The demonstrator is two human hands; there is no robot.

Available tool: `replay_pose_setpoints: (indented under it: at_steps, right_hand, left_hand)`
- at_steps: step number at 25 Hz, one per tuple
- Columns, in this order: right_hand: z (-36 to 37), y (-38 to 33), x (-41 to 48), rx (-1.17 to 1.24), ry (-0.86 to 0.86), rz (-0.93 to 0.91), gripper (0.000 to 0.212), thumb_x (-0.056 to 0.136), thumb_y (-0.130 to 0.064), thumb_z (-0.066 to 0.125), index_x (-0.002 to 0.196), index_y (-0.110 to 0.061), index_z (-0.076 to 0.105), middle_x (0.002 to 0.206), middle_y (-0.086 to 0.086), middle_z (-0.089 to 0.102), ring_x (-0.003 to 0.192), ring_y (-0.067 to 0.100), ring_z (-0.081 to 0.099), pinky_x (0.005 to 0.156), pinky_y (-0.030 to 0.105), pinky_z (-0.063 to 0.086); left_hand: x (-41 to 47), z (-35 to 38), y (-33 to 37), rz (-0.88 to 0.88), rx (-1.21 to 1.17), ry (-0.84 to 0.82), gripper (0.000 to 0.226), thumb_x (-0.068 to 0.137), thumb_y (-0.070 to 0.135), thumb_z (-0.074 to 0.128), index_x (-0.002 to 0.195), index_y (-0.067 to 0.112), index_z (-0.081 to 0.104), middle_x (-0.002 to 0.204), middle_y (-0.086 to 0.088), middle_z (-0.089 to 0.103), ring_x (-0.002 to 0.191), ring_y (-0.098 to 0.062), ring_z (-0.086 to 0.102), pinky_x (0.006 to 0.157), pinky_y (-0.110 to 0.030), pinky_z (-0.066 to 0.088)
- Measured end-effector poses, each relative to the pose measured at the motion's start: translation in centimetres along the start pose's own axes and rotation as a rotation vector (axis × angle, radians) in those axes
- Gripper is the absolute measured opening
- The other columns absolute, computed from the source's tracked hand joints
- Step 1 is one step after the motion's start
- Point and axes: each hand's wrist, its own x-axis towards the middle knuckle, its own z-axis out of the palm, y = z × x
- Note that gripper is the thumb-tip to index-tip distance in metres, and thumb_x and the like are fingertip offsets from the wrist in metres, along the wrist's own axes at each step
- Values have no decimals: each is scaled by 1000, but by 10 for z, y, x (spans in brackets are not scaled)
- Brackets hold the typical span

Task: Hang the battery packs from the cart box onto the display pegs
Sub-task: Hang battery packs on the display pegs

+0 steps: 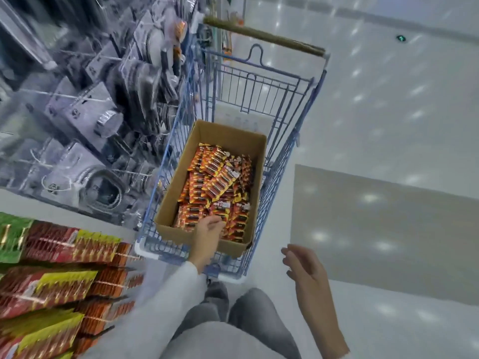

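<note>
A cardboard box [234,137] sits in a blue wire cart [290,141] and holds several orange-red battery packs [220,180] in a loose pile. My left hand [207,233] reaches over the box's near wall, and its curled fingers close on a battery pack at the near end of the pile. My right hand [307,268] hovers right of the cart with relaxed fingers and holds nothing. At lower left, display pegs [64,257] carry rows of red, orange and yellow-green battery packs.
Grey packaged goods [85,120] hang on hooks at the upper left, close against the cart's left side. The cart handle [264,36] is at the far end. White shiny floor [388,112] lies to the right. My grey-trousered legs [233,314] are below the cart.
</note>
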Motion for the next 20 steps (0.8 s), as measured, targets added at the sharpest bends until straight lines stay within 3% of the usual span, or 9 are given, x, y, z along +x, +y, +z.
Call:
replay_pose_setpoints:
  at_steps: [2,5,9,12,17,20]
  right_hand:
    - [2,-9,18,48,-5,63,12,101,-26,62,109,-25,70,108,-11,75,109,15,69,96,39,54]
    - [9,-24,47,97,-52,99,11,100,-20,62,106,-21,71,107,-7,76,108,16,70,95,37,53]
    - [18,-33,90,83,-149,115,11,100,-20,61,103,-23,72,108,-6,76,107,14,70,97,37,52]
    - [24,-35,109,76,-212,149,11,100,-18,61,104,-22,71,106,-6,76,104,13,71,95,34,52]
    - [28,-29,120,51,-226,230,11,100,-19,62,106,-24,69,106,-8,76,105,12,70,95,33,52]
    - [24,-23,123,37,-241,251,12,100,-19,61,105,-27,69,109,-8,76,106,12,70,87,26,51]
  left_hand:
    - [43,22,-5,-81,88,1,17,102,18,64,118,18,68,119,-6,71,107,-25,69,95,-43,59]
    - [92,51,-15,-138,234,-33,27,103,15,61,129,7,64,119,-3,66,110,-22,62,95,-32,49]
    - [142,84,-41,-241,369,-125,34,103,19,61,134,8,55,124,-5,64,119,-28,60,101,-36,45]
    - [158,99,-58,-239,479,-7,38,100,16,65,136,4,56,136,-15,60,129,-34,55,108,-40,42]
    - [165,114,-60,-207,568,123,42,94,10,72,130,8,50,137,-14,53,127,-33,54,99,-37,44]
    - [160,126,-68,-146,574,127,26,96,13,72,115,12,56,125,-10,59,112,-30,61,84,-33,47]
